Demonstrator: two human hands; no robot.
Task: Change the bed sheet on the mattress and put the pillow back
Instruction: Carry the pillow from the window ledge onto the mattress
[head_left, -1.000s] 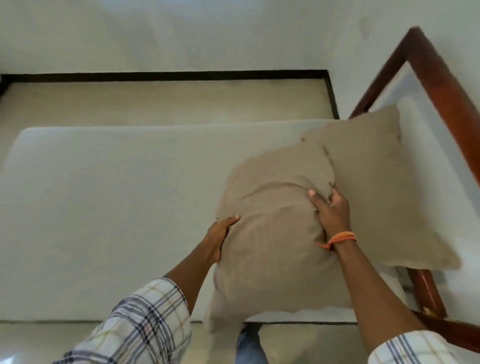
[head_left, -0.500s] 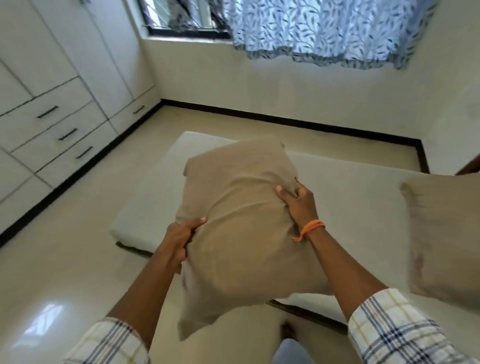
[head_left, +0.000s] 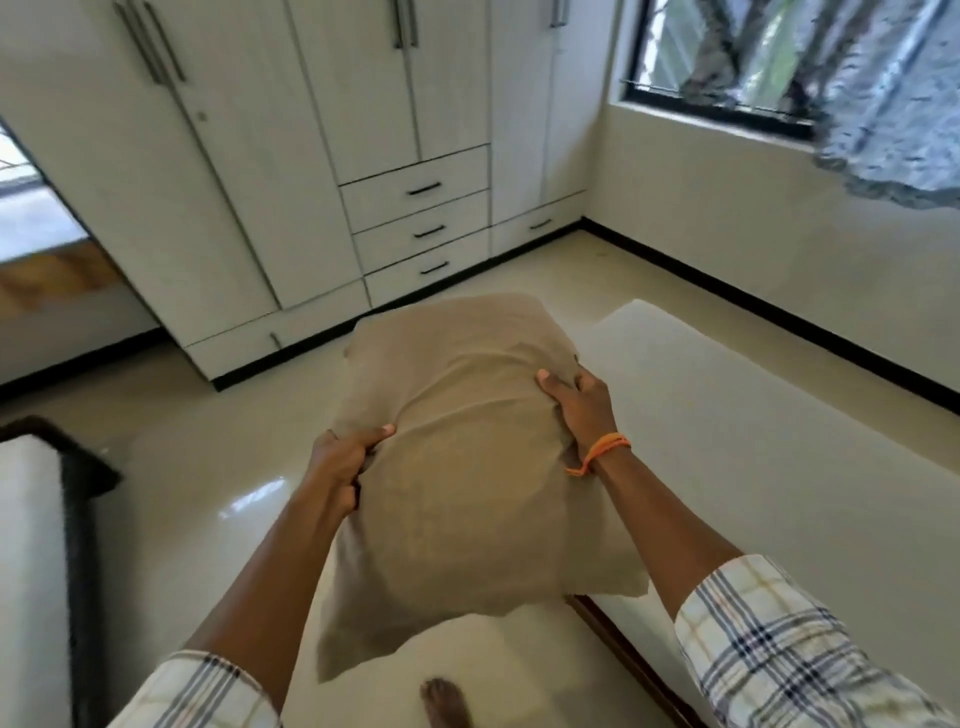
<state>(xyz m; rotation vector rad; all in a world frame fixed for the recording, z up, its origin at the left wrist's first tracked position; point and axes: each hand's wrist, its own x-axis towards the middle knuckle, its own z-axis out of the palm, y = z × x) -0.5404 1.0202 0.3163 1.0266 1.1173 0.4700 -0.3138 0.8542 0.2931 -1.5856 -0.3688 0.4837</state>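
Observation:
A tan pillow (head_left: 467, 483) hangs in the air in front of me, held over the floor beside the bed. My left hand (head_left: 340, 467) grips its left edge, fingers curled into the fabric. My right hand (head_left: 582, 402), with an orange band on the wrist, grips the pillow's upper right side. The bare off-white mattress (head_left: 753, 441) lies to the right on a low wooden frame, with no sheet visible on it. The pillow hides part of the mattress's near left edge.
A white wardrobe with drawers (head_left: 415, 228) fills the far wall. A window with a patterned curtain (head_left: 883, 104) is at the upper right. Glossy cream floor (head_left: 208, 467) spreads left of the bed. Another white mattress on a dark frame (head_left: 31, 571) is at the left edge. A bare foot (head_left: 447, 701) shows below.
My view has swung left from the bed's head toward the wardrobe. The pillow has come off the mattress and moved left with both hands gripping it. The second pillow is out of view.

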